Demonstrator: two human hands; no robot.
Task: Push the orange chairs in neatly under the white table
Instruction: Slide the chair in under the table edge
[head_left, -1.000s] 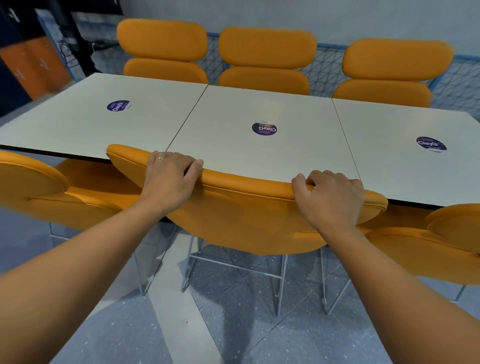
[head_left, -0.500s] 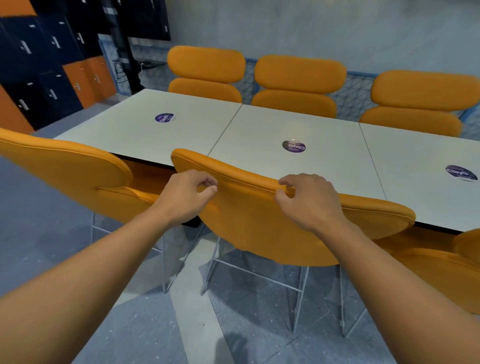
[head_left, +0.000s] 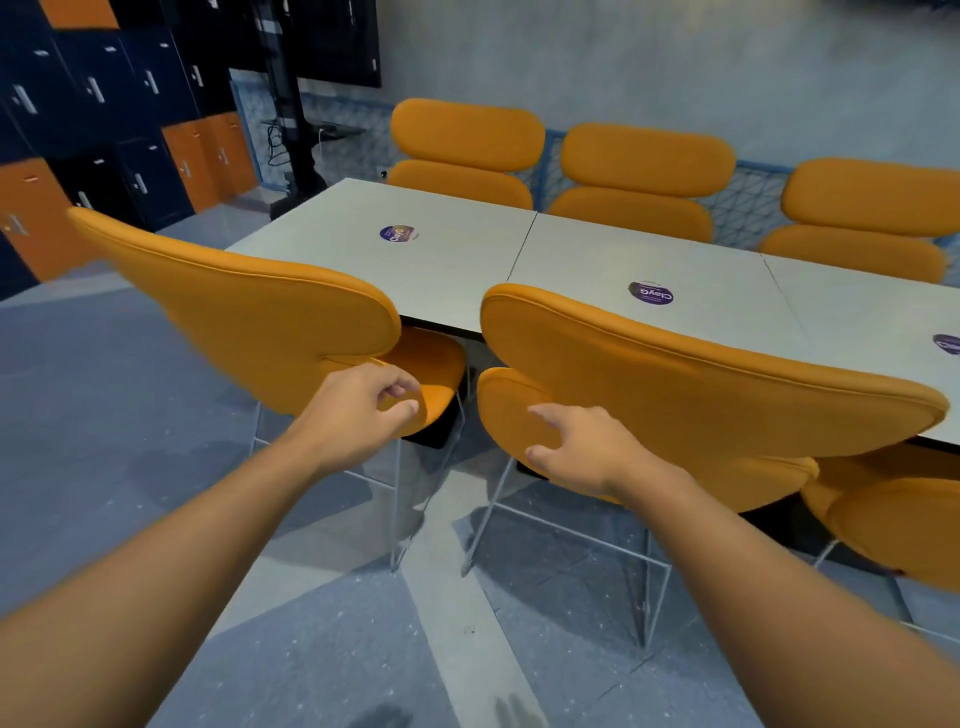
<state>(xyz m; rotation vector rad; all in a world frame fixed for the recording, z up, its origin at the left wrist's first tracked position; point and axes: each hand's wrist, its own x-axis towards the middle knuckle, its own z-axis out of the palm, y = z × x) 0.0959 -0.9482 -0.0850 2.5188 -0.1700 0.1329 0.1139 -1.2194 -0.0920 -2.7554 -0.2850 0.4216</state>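
While both of your hands hang free in front of the near row, take a moment to pick your hold. Your left hand (head_left: 363, 410) is loosely curled with nothing in it, just in front of the left chair (head_left: 249, 312). Your right hand (head_left: 576, 452) has its fingers relaxed and spread, also empty, low in front of the middle chair (head_left: 675, 384); whether it actually touches the lower pad is hard to tell from this angle.

The middle chair looks settled, its back close along the edge of the white table (head_left: 457, 260), so I judge the left chair to be the one in hand. It sits skewed: the seat is partly under the tabletop near the corner, but the back swings away from the table edge on its outer side.

Take the top of that back with both hands set wide apart, so you can turn it as well as push. Bring the outer end round first until the back runs parallel to the table edge, then slide it straight in. Mind the narrow gap to the middle chair, because the two backs nearly meet there and a crooked shove would knock them together. Match the line of the far chairs (head_left: 644, 176), tucked in on the opposite side.
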